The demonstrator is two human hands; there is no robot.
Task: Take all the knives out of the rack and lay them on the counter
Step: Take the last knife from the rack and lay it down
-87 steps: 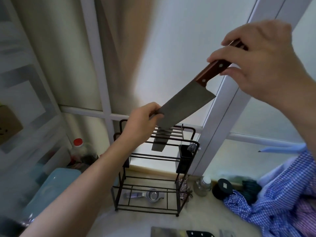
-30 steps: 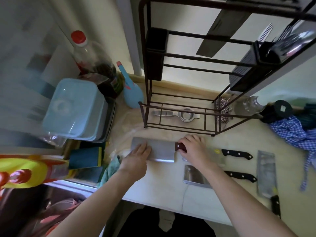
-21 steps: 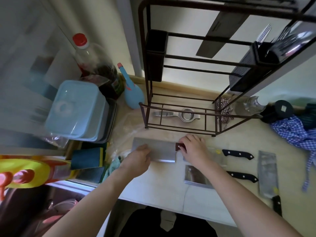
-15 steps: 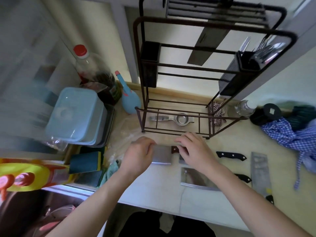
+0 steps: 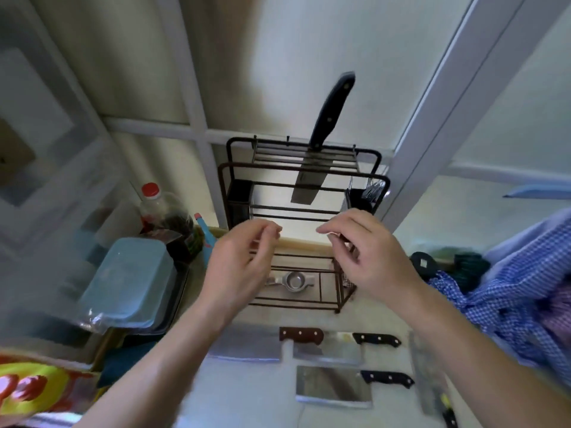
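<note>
One black-handled knife point(image 5: 329, 118) still stands in the top slots of the dark wire rack point(image 5: 227, 186), its blade hanging down inside. My left hand point(image 5: 239, 261) and my right hand point(image 5: 367, 251) are raised in front of the rack's middle, fingers loosely curled, holding nothing. On the pale counter point(image 5: 247, 393) below lie a brown-handled cleaver point(image 5: 256, 342), two black-handled cleavers point(image 5: 333, 347) point(image 5: 333, 387) and a further knife point(image 5: 432, 378) at the right.
A metal squeezer point(image 5: 293, 281) lies on the rack's bottom shelf; a black cutlery cup point(image 5: 360, 199) hangs on its right. Blue lidded containers point(image 5: 129, 279), a red-capped bottle point(image 5: 160, 211) and a blue spray bottle point(image 5: 205, 233) stand left. Blue checked cloth point(image 5: 509, 291) lies right.
Both hands let go of the brown-handled cleaver, which now lies on the counter, and rose to the rack. The view tilted upward.
</note>
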